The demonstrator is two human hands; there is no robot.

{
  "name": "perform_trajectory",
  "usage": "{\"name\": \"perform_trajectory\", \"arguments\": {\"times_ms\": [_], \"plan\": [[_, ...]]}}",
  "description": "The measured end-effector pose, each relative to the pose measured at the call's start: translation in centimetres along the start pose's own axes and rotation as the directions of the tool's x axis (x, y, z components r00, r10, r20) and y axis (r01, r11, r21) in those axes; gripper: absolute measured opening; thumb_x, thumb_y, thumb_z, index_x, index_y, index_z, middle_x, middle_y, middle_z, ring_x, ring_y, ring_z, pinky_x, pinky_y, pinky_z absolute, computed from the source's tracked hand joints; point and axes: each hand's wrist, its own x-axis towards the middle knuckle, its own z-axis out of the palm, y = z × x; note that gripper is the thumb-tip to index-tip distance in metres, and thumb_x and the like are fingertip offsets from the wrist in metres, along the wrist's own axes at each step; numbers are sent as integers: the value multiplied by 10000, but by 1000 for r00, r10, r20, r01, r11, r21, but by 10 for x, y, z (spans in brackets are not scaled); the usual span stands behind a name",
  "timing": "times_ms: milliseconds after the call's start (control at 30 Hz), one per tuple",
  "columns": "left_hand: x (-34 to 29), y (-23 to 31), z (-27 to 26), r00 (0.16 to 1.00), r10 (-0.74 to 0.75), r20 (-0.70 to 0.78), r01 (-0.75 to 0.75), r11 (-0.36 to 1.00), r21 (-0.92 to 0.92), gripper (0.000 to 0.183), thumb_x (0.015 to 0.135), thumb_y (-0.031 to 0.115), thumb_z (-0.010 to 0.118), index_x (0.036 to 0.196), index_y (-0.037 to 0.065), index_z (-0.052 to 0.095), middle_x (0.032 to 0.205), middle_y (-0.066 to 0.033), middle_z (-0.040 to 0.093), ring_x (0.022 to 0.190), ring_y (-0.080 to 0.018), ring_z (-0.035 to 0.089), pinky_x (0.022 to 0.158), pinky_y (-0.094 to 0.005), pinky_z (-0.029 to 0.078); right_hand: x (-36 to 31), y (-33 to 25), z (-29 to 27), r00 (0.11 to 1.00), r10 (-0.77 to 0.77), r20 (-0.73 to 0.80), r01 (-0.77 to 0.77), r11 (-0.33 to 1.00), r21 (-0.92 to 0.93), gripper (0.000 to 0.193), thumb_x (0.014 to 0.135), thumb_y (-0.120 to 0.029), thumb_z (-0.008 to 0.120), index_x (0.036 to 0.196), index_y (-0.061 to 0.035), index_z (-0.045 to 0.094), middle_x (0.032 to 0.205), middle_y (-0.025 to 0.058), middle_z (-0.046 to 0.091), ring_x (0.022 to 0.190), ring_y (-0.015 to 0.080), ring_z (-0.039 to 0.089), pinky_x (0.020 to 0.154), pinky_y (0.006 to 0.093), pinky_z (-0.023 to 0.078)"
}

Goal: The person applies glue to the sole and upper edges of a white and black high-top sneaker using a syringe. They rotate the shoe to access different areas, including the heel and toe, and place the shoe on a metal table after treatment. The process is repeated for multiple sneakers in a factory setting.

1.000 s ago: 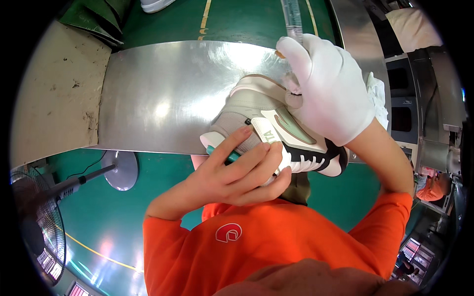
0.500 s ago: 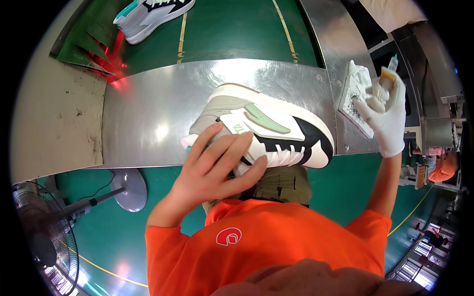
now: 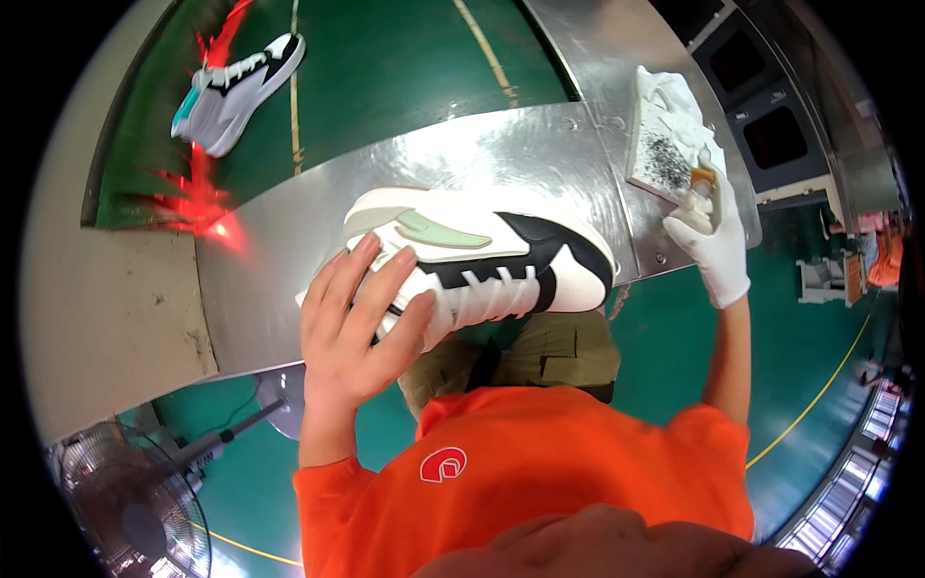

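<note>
A white, black and grey sneaker [image 3: 501,236] with a pale green side stripe lies tilted on its side on the metal table, toe to the right. My bare left hand [image 3: 356,313] grips it around the ankle opening, fingers over the near side and thumb by the laces. The heel end is partly covered by that hand. At the right, my right hand [image 3: 718,236], in a white glove, is closed around a small pale piece with an orange-brown end [image 3: 702,179]; its kind is unclear. It is held beside a white pad [image 3: 647,159] speckled with black.
A crumpled white cloth [image 3: 672,101] lies on the pad. Beyond the metal table [image 3: 260,260] runs a green belt [image 3: 395,67] carrying another sneaker [image 3: 236,96]. Red light falls near the beige panel [image 3: 106,289]. A standing fan [image 3: 140,511] is at lower left.
My view has shifted, and the belt's sneaker shows more fully. My right hand has come lower, closer to the pad's near end. The left hand remains on the sneaker, which is turned slightly.
</note>
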Motion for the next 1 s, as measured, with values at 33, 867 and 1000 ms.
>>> {"name": "perform_trajectory", "arguments": {"times_ms": [33, 867, 1000], "plan": [[0, -2, -1, 1000, 0, -6, 0, 1000, -4, 266, 717, 164, 763, 953, 153, 642, 1187, -111, 651, 1122, -337, 604, 897, -459, 497, 0, 3, 2, 1000, -16, -24, 16, 1000, 16, 779, 726, 2, 757, 1407, -37, 384, 1052, 48, 554, 791, 88, 561, 717, 225, 485], [36, -20, -13, 976, -23, 217, 40, 997, -72, 701, 548, 177, 915, 1141, 74, 557, 1172, -134, 658, 1039, -340, 610, 870, -416, 468, 6, 14, 114, 921, -269, -284, 241, 962, -131, 680, 722, -67, 678, 1336, -126, 389, 1017, 127, 528, 791, 254, 635, 701, 377, 540], [42, -21, -12, 971, 0, 240, 21, 996, -81, 725, 548, 176, 918, 1162, 80, 544, 1173, -135, 658, 1050, -336, 605, 874, -417, 469, 6, 9, 110, 922, -312, -229, 321, 947, 1, 669, 732, -56, 693, 1335, -133, 414, 1035, 127, 532, 787, 241, 648, 686, 368, 540]]}}
